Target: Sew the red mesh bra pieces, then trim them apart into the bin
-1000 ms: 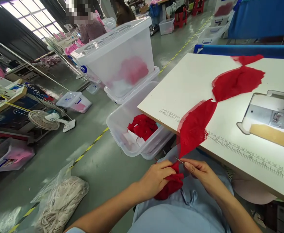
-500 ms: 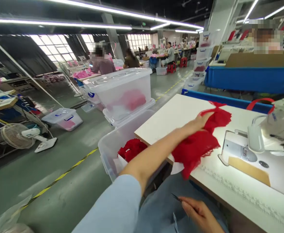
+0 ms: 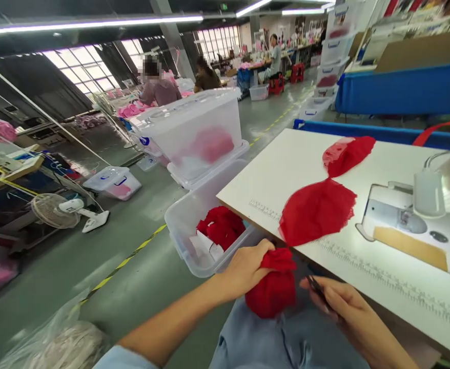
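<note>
a garment floor stretches behind my white table (image 3: 286,169), where two red lace pieces lie: the nearer lace (image 3: 317,211) spreads flat by the table's front edge, the far piece (image 3: 346,154) rests beyond it, the two almost touching tip to tip. a sewing machine (image 3: 440,189) stands at the table's right, its bed plate just beside the nearer lace. to the left of the table, stacked clear bins (image 3: 198,133) sit on the green floor, the upper one lidded with something pink inside; an open bin (image 3: 194,236) below the table edge holds more red fabric. a fan (image 3: 56,211) lies on the floor well off to the left, and a plastic bag (image 3: 59,343) of pale cord sits near my left elbow. other people work at tables far down the hall. over my lap, my left hand (image 3: 244,269) is closed tight around the top of a red bundle (image 3: 273,289), which hangs below the table edge against my blue clothing. my right hand (image 3: 344,307) sits just beside the bundle, fingers curled around small dark snips (image 3: 317,286), their tips pointing toward the fabric without touching it.
</note>
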The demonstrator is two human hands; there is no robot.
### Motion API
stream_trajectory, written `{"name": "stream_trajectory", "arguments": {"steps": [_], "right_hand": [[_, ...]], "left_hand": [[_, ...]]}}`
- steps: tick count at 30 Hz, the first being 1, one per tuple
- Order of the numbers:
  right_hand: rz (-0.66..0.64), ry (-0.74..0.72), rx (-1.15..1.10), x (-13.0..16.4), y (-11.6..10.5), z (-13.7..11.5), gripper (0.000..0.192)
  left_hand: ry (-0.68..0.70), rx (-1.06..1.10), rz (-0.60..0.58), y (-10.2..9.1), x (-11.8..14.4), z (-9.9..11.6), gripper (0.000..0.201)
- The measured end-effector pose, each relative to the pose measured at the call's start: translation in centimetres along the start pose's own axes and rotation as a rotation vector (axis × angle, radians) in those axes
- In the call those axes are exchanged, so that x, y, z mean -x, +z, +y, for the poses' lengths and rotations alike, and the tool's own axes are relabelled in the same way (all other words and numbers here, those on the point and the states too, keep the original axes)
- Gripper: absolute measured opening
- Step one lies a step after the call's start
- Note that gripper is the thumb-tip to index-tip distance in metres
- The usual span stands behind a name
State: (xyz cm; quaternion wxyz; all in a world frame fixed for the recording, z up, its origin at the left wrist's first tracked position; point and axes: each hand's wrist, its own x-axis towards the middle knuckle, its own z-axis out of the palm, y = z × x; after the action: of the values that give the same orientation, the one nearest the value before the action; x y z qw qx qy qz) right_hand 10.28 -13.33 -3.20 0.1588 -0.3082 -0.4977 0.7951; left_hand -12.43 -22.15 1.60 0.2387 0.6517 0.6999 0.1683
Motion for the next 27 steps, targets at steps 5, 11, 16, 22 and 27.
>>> {"name": "stream_trajectory", "arguments": {"steps": [5, 11, 16, 22, 27], "right_hand": [[0.027, 0.191, -0.002, -2.1, 3.2, 1.1, 0.066], [-0.056, 0.202, 0.139, -2.3, 3.5, 1.1, 0.068], [-0.064, 0.165, 0.194, -2.3, 3.3, 1.1, 0.067], [-0.146, 0.098, 0.134, -2.7, 4.2, 1.4, 0.056], [-0.07, 0.025, 0.158, -3.5, 3.6, 3.0, 0.051]], "left_hand": [[-0.044, 0.119, 0.002, 2.2, 6.3, -2.1, 0.01], [-0.079, 0.124, 0.033, 4.0, 7.5, -2.2, 0.022], [-0.113, 0.114, 0.055, 3.7, 7.8, -2.0, 0.023], [-0.125, 0.094, 0.019, 4.3, 7.9, -1.9, 0.022], [-0.073, 0.027, -0.215, 1.6, 7.1, -0.3, 0.03]]}}
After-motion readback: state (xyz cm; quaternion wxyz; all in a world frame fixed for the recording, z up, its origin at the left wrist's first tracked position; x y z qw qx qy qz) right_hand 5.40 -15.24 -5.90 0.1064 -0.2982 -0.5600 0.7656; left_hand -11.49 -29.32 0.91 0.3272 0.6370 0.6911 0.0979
